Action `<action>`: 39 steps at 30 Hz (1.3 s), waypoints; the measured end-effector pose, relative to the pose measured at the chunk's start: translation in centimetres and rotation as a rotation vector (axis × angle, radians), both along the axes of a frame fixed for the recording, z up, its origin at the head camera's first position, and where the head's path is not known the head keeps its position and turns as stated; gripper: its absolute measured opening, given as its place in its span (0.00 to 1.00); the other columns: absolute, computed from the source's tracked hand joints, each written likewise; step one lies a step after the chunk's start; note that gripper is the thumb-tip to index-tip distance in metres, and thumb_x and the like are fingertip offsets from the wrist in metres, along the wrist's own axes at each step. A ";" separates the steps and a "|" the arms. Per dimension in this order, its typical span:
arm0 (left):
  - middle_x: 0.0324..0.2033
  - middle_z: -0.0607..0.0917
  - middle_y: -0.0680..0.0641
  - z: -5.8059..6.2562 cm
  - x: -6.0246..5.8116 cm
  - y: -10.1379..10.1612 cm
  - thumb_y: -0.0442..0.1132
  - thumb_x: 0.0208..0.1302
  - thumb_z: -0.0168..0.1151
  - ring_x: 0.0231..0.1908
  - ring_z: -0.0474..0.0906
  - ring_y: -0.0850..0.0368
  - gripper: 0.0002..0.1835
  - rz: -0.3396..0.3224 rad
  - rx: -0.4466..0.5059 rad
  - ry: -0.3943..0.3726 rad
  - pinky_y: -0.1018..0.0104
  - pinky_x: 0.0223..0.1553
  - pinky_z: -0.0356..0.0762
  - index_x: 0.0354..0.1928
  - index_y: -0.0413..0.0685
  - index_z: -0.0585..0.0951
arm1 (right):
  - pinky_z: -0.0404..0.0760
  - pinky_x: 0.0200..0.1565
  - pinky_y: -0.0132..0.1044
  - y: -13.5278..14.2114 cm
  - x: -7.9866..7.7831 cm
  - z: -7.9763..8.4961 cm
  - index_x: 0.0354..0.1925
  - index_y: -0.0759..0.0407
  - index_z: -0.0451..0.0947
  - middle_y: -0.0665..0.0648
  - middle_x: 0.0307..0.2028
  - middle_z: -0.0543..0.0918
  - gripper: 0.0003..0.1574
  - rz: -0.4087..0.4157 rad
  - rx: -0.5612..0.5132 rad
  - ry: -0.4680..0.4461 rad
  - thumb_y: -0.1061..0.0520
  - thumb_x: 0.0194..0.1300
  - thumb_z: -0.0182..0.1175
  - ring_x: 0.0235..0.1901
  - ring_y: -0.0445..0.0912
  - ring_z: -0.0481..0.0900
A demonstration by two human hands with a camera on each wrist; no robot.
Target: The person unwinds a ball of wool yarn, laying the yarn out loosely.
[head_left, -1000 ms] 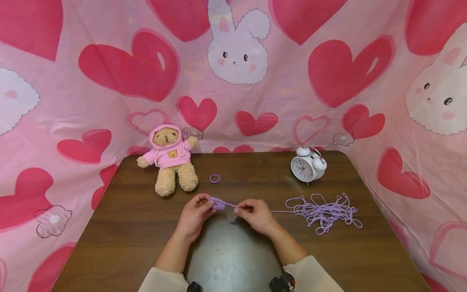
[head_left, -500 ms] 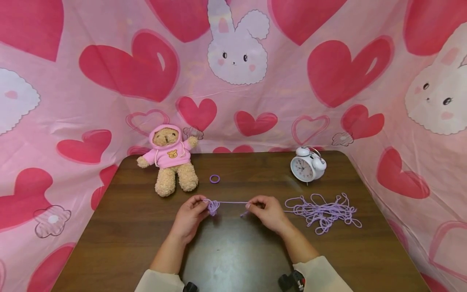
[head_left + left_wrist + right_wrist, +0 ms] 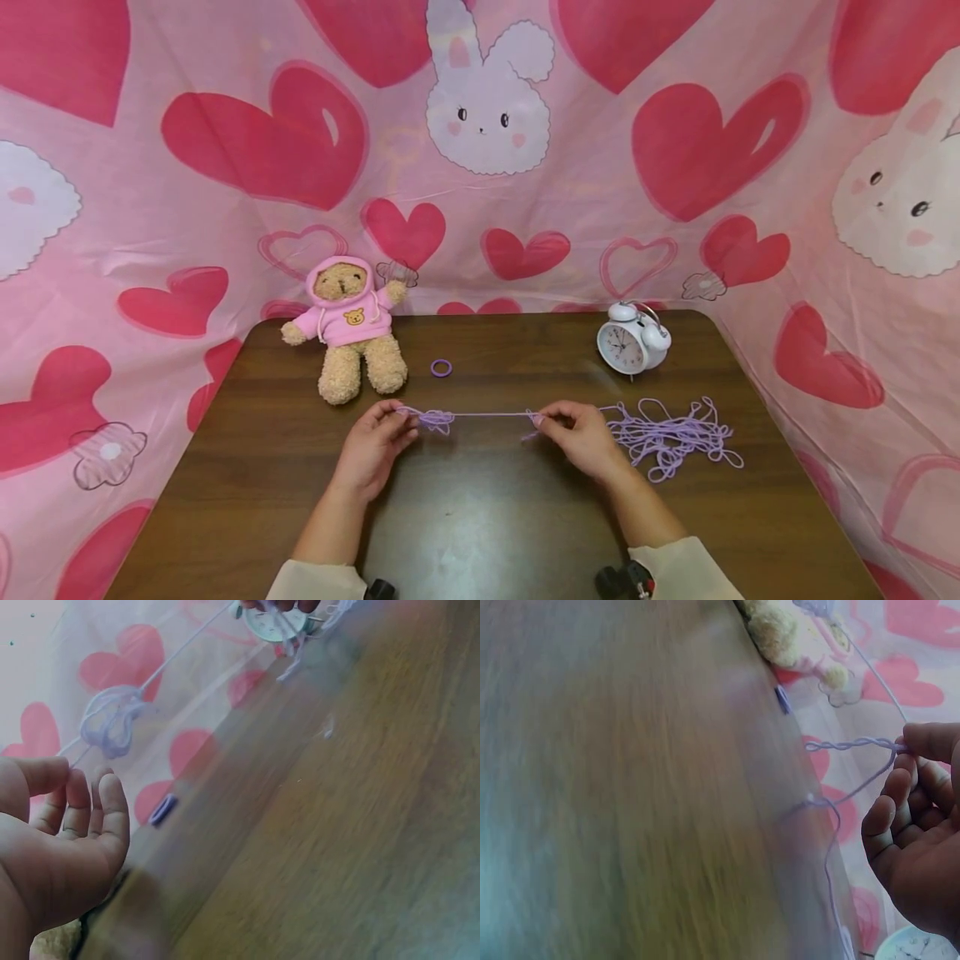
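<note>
My left hand (image 3: 372, 450) pinches a purple cord between thumb and forefinger. Just right of those fingertips hangs a small looped bunch of the cord (image 3: 436, 421), also visible in the left wrist view. From this bunch a single taut strand (image 3: 491, 414) runs across to my right hand (image 3: 583, 439), whose thumb and finger pinch it. In the right wrist view a twisted loop (image 3: 847, 744) sticks out from the right fingertips, and a looser strand (image 3: 829, 855) dangles below. Beyond the right hand, the cord leads to a tangled purple pile (image 3: 671, 439) on the table.
A teddy bear (image 3: 352, 329) in a pink hoodie leans at the back left of the wooden table (image 3: 465, 517). Near it lies a purple ring (image 3: 441, 367). A white alarm clock (image 3: 632, 340) stands at the back right, behind the cord pile.
Both hands have moved apart, the left leftward and the right rightward. The strand between them has grown longer, and the looped bunch sits farther from the left fingertips.
</note>
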State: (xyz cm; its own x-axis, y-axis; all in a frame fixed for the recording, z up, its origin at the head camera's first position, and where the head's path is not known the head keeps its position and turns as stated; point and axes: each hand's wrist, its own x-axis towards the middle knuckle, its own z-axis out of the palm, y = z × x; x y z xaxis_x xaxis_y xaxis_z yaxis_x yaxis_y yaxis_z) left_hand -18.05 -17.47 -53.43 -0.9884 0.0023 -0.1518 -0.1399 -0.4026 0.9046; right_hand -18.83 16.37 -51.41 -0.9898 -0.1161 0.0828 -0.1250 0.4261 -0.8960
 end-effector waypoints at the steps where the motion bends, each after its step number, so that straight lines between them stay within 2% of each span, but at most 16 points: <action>1: 0.38 0.84 0.48 0.1 0.0 -0.2 0.28 0.76 0.54 0.42 0.84 0.55 0.04 0.005 0.000 0.001 0.61 0.48 0.84 0.45 0.44 0.74 | 0.73 0.32 0.34 0.3 0.0 0.0 0.36 0.55 0.89 0.49 0.30 0.86 0.04 -0.006 0.000 0.002 0.55 0.65 0.73 0.29 0.42 0.76; 6: 0.37 0.84 0.49 0.4 0.1 -1.1 0.29 0.76 0.54 0.40 0.84 0.57 0.04 0.028 0.010 0.002 0.62 0.48 0.84 0.44 0.46 0.74 | 0.73 0.31 0.34 1.7 0.0 0.0 0.37 0.57 0.88 0.51 0.30 0.85 0.06 -0.039 0.006 0.019 0.55 0.65 0.72 0.28 0.41 0.75; 11: 0.37 0.83 0.49 0.6 0.2 -2.0 0.29 0.77 0.53 0.41 0.82 0.57 0.05 0.045 0.024 0.004 0.63 0.49 0.83 0.44 0.47 0.73 | 0.73 0.32 0.34 3.0 0.2 0.3 0.37 0.55 0.88 0.50 0.32 0.87 0.07 -0.065 0.040 0.012 0.53 0.66 0.72 0.31 0.43 0.76; 19: 0.37 0.84 0.50 1.0 0.2 -3.5 0.32 0.79 0.54 0.42 0.84 0.58 0.05 0.049 0.037 0.013 0.63 0.50 0.82 0.43 0.51 0.73 | 0.74 0.30 0.34 5.5 0.6 0.9 0.39 0.58 0.87 0.51 0.29 0.84 0.10 -0.113 0.073 0.011 0.52 0.67 0.71 0.28 0.42 0.75; 24: 0.34 0.83 0.53 1.3 0.3 -4.4 0.31 0.79 0.52 0.39 0.81 0.61 0.08 0.083 0.032 0.019 0.65 0.46 0.79 0.42 0.52 0.75 | 0.77 0.29 0.34 7.0 0.7 1.2 0.40 0.60 0.87 0.52 0.30 0.84 0.11 -0.138 0.065 -0.013 0.52 0.67 0.71 0.27 0.42 0.78; 27: 0.34 0.83 0.54 1.4 0.4 -5.0 0.31 0.79 0.51 0.38 0.81 0.61 0.09 0.089 0.043 0.026 0.65 0.44 0.77 0.41 0.53 0.75 | 0.77 0.30 0.35 7.9 0.9 1.6 0.42 0.61 0.87 0.54 0.33 0.84 0.13 -0.145 0.068 -0.031 0.51 0.68 0.70 0.28 0.43 0.78; 33: 0.36 0.84 0.52 1.7 0.6 -6.1 0.31 0.79 0.52 0.42 0.83 0.58 0.08 0.075 0.103 0.039 0.65 0.49 0.81 0.40 0.53 0.75 | 0.76 0.36 0.34 9.5 1.4 2.3 0.45 0.59 0.87 0.55 0.38 0.87 0.16 -0.174 0.145 -0.025 0.47 0.70 0.69 0.35 0.42 0.78; 39: 0.36 0.85 0.52 2.2 0.8 -7.0 0.33 0.81 0.51 0.42 0.84 0.59 0.07 0.083 0.104 0.035 0.66 0.49 0.81 0.41 0.51 0.74 | 0.77 0.38 0.30 11.1 1.8 2.5 0.46 0.59 0.87 0.57 0.41 0.89 0.19 -0.207 0.176 -0.020 0.46 0.71 0.68 0.37 0.40 0.79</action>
State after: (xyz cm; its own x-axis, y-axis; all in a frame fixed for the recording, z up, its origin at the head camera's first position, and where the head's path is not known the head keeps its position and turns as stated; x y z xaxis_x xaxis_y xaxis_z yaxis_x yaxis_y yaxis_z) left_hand -17.23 -24.43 -51.25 -0.9905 -0.0661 -0.1206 -0.0712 -0.5034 0.8611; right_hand -17.06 27.46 -48.91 -0.9951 0.0783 0.0598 -0.0021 0.5905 -0.8070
